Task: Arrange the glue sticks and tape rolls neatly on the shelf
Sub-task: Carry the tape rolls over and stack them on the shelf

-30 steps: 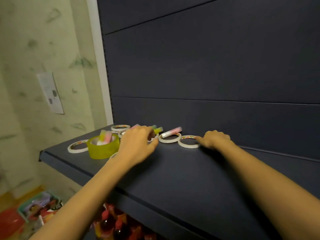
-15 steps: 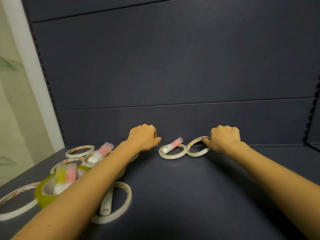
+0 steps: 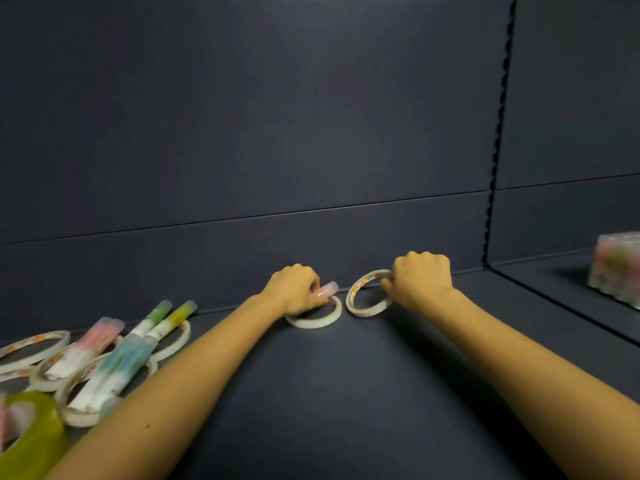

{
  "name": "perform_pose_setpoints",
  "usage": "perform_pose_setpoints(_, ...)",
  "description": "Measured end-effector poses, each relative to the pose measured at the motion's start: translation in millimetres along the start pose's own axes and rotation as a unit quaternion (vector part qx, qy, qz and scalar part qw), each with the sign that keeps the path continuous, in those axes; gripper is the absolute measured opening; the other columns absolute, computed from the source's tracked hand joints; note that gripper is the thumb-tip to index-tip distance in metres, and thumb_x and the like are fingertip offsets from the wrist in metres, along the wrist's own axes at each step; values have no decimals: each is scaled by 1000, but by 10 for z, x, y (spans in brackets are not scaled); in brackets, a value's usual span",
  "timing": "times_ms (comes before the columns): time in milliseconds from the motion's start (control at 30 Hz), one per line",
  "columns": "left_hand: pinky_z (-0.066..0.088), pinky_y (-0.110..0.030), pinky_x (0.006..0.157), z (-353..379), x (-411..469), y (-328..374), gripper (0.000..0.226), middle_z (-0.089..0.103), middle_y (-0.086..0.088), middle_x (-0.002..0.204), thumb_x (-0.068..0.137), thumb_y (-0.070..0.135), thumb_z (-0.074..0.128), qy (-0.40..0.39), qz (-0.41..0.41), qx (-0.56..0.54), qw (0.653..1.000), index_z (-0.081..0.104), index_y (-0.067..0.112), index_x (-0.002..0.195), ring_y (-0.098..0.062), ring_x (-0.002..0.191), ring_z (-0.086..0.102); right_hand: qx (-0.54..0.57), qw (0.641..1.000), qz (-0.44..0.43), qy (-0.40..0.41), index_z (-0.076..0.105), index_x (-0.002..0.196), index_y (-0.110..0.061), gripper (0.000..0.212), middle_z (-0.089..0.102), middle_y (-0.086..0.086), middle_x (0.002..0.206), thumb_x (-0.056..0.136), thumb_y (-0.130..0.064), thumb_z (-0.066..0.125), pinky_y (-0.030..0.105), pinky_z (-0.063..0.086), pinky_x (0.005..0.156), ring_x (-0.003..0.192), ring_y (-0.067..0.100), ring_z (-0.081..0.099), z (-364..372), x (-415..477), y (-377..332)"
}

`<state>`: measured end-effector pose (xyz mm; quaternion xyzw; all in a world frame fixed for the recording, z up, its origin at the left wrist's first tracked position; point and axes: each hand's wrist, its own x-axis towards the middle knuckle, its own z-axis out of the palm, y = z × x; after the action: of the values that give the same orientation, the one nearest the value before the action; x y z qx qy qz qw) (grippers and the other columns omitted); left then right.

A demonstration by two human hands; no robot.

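On the dark shelf, near its back wall, my left hand grips a pink glue stick that lies over a flat white tape roll. Just to the right, my right hand pinches the rim of a second white tape roll and holds it tilted up on its edge. At the left lies a loose heap of white tape rolls with pink, blue, green and yellow glue sticks across them. A wide yellow tape roll sits at the bottom left.
A wrapped pack of pastel items stands on the neighbouring shelf bay at the right, past a slotted upright. The dark back panel rises right behind both hands.
My left hand has taken hold of the pink glue stick on the flat roll. My right hand has tipped its tape roll up higher. The view has swung right, showing the neighbouring bay.
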<state>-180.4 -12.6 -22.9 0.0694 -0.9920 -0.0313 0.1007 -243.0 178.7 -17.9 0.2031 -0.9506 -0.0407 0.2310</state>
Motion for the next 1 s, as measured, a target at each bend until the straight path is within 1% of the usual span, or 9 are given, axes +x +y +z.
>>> perform_pose_setpoints(100,46,-34,67,-8,-17,174,54,65,-10,76,91,56,41,44,-15,-57,997,64,8,76,-29,78,62,-12,999,8,42,50,73,-17,29,35,-2,58,94,-35,41,27,26,60,66,21,44,-54,-28,215)
perform_pose_setpoints(200,48,-34,76,-94,-10,381,38,67,-5,79,88,49,53,94,-10,-156,983,62,14,78,-24,80,62,18,998,21,50,49,72,-16,29,37,-2,59,92,-35,42,26,22,55,66,22,44,-92,-99,536)
perform_pose_setpoints(333,44,-24,73,-234,1,880,17,67,-4,84,82,26,69,125,16,-270,955,66,10,89,-16,77,59,53,997,30,47,59,79,-16,31,46,2,69,91,-38,42,28,29,61,69,25,45,-160,-290,1084)
perform_pose_setpoints(400,50,-29,79,-276,-10,1208,16,69,-7,88,81,22,71,127,28,-302,944,66,10,91,-18,80,62,60,996,38,48,64,86,-14,34,52,4,76,92,-40,42,29,31,62,70,26,46,-201,-408,1396)
perform_pose_setpoints(500,54,-40,85,-296,-59,1748,14,68,-7,86,79,19,72,145,48,-332,931,65,12,89,-24,82,64,74,995,48,50,68,92,-14,39,59,7,83,91,-44,42,29,33,63,77,30,55,-231,-615,1895)
perform_pose_setpoints(600,55,-39,80,-271,-117,2294,14,67,-1,83,77,16,73,167,71,-345,921,62,16,86,-17,71,61,82,994,55,52,67,97,-14,41,65,10,97,91,-44,41,29,34,65,91,32,60,-204,-850,2428)
perform_pose_setpoints(767,54,-44,84,-189,-173,3110,18,68,-3,89,73,14,75,169,97,-372,908,62,17,86,-24,83,67,76,992,77,64,63,83,-17,38,66,10,94,91,-47,42,28,32,63,89,32,59,-113,-1270,3263)
perform_pose_setpoints(933,58,-27,70,-133,-146,3749,19,66,6,79,74,20,77,166,130,-399,893,64,15,86,-21,67,67,60,990,118,56,68,89,-16,40,67,12,96,91,-48,42,29,35,62,93,34,62,-44,-1543,3917)
perform_pose_setpoints(1000,56,-30,70,-104,-116,3923,19,66,5,78,75,19,76,167,139,-386,896,63,15,89,-24,69,68,58,989,127,54,68,90,-16,40,67,13,95,91,-48,43,29,34,63,92,34,62,-21,-1615,4110)
